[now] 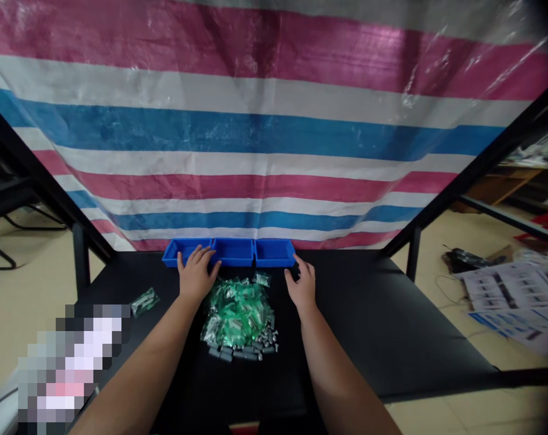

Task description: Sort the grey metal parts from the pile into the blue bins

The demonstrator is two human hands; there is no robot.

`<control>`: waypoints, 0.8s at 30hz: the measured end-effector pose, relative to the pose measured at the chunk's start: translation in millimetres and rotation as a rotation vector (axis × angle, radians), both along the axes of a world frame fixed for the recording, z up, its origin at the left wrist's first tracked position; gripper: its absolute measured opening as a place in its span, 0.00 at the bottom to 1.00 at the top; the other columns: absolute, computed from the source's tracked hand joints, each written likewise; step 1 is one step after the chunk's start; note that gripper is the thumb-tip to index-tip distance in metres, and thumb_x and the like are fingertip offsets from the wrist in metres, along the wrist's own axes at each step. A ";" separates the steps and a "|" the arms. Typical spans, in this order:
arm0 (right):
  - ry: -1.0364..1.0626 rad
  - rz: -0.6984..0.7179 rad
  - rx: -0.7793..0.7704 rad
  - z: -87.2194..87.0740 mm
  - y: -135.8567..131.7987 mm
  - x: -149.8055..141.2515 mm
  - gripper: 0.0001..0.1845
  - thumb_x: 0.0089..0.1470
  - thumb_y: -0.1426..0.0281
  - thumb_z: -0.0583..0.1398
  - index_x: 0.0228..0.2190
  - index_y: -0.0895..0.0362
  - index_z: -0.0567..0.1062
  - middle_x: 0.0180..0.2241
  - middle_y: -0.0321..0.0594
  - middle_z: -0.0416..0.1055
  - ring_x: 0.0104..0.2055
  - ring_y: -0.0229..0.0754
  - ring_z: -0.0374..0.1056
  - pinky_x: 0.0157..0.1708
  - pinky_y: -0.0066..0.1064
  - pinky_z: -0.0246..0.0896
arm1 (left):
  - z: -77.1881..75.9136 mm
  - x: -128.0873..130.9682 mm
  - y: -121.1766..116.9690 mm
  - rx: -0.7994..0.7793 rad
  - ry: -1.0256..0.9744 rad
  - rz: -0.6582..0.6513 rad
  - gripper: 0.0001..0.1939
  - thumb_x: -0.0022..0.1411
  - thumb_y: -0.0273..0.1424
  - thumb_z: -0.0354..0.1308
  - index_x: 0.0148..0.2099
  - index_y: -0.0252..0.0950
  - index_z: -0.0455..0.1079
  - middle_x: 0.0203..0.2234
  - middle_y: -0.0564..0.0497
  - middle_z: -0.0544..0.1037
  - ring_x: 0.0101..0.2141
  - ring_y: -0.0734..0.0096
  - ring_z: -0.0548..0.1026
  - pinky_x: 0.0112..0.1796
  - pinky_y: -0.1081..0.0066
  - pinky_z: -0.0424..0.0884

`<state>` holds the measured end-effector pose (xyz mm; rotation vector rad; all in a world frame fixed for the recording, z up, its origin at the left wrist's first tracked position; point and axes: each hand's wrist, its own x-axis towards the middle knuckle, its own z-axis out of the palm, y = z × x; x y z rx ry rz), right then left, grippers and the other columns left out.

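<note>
My left hand (196, 272) is open, fingers spread, at the front of the left blue bin (174, 257) and partly over the gap to the middle blue bin (232, 257). My right hand (303, 283) has its thumb and fingers apart beside the front right corner of the right blue bin (274, 257); nothing shows in it. Between my forearms lies a pile of small clear and green plastic packets (240, 311). Grey plugs (226, 353) and small metal pieces (270, 335) lie loose along the pile's near and right edges. One packet (261, 279) sits just behind the pile.
Another packet (144, 302) lies apart on the left of the black table (368, 326). A striped plastic sheet (255, 139) hangs behind the bins, between black frame bars (412, 254). Printed sheets (512, 296) lie off to the right. A pixelated patch covers the lower left.
</note>
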<state>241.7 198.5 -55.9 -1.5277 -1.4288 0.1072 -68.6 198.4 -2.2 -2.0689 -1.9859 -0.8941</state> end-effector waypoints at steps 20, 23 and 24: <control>-0.088 0.483 -0.203 26.5 -12.6 -25.9 0.12 0.57 0.74 0.56 0.40 0.52 0.78 0.37 0.41 0.76 0.37 0.45 0.71 0.39 0.36 0.67 | -31.1 -48.7 -62.6 -0.325 0.098 0.245 0.20 0.61 0.32 0.49 0.54 0.40 0.70 0.53 0.43 0.73 0.53 0.52 0.70 0.55 0.55 0.65; 0.066 0.430 -0.233 25.7 -13.8 -21.9 0.10 0.59 0.71 0.56 0.39 0.54 0.77 0.30 0.38 0.75 0.28 0.40 0.68 0.29 0.31 0.64 | -38.5 -46.1 -59.6 -0.205 0.081 0.138 0.18 0.58 0.28 0.50 0.50 0.40 0.72 0.49 0.43 0.74 0.50 0.53 0.71 0.54 0.59 0.66; 0.121 0.438 -0.250 25.2 -13.6 -21.2 0.09 0.58 0.69 0.57 0.37 0.54 0.77 0.27 0.36 0.73 0.25 0.39 0.67 0.27 0.29 0.63 | -41.0 -46.2 -58.8 -0.177 0.071 0.109 0.18 0.58 0.27 0.50 0.49 0.39 0.72 0.48 0.43 0.73 0.49 0.54 0.71 0.53 0.59 0.66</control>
